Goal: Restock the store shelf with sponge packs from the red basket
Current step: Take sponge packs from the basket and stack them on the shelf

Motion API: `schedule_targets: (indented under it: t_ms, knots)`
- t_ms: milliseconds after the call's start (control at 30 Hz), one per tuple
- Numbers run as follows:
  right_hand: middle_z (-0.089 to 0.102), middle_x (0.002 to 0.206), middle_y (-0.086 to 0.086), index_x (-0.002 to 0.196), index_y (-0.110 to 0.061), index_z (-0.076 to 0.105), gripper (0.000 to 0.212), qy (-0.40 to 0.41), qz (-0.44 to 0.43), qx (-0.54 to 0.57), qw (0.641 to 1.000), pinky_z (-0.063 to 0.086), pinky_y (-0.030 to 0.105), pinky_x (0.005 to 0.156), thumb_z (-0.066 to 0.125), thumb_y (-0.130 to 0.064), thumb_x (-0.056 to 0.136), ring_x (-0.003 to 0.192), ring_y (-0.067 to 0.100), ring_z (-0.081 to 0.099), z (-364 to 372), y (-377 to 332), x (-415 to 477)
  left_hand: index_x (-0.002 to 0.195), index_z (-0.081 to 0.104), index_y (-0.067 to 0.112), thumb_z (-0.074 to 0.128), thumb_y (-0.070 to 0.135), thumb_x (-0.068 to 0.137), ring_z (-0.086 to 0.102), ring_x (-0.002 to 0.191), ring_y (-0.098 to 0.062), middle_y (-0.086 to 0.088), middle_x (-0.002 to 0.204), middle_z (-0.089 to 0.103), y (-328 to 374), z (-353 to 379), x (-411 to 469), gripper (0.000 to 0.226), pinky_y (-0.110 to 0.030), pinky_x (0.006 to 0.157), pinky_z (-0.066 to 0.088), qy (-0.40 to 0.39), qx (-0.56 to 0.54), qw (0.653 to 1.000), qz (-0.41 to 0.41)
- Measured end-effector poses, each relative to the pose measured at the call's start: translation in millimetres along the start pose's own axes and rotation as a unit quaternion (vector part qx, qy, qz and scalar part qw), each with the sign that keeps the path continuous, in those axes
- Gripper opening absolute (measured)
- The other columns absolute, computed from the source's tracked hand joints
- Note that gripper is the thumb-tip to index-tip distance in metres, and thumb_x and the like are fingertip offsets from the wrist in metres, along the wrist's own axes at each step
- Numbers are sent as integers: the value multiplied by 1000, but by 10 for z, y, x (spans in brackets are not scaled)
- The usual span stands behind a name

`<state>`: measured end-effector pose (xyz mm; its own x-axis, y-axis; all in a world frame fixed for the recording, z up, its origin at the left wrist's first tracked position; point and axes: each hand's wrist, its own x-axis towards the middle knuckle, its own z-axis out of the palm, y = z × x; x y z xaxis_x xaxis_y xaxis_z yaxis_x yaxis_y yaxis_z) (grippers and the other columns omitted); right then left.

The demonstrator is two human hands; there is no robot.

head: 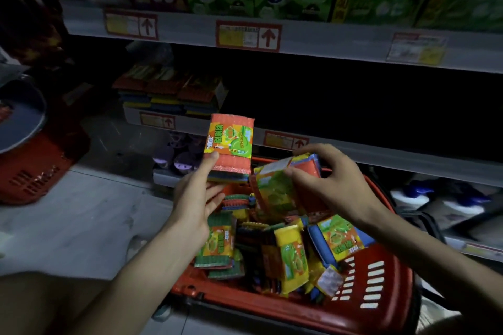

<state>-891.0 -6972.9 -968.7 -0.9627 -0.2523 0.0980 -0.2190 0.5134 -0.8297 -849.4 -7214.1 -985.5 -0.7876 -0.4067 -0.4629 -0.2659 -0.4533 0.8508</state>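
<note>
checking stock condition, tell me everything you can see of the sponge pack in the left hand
The sponge pack is a flat rectangle in shiny clear wrap: an orange ribbed sponge in front, with blue and green layers showing at its lower edge. A yellow and green label bands its middle, the print running sideways. It looks sealed and whole. It is held upright, slightly tilted, above the red basket, before the shelf edge. The left hand grips its lower left corner, thumb on the front.

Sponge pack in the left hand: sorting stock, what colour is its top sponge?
The sponge pack is orange-red; head view.
</note>
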Motion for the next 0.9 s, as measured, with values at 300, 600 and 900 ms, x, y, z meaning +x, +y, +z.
schedule_targets:
  t_ms: [300,600,900]
  knots:
    - [56,135,-15,147,-32,47,80,-88,-33,21,995,58,23,93,87,-27,78,111,4,65,162,-43,37,125,65,24,82,41,83,70,105,-21,-6,121,68,-115,145,66,48,-33,88,59,5,13,999,50]
    - [50,149,-22,156,-35,39,90,-147,-28,92,984,55,33,102,86,-22,81,123,3,63,473,-115,39,110,65,16,83,36,82,75,101,-28,-11,112,76,-20,148,203,39,-34,78,60,0,-42,998,47]
    - [67,106,-40,156,-35,28,98,-150,13,147,978,57,17,85,85,-9,81,102,-9,68,682,-116,211,108,65,15,77,26,91,74,94,-10,-5,114,69,219,231,436,24,-29,74,64,-38,67,980,184]
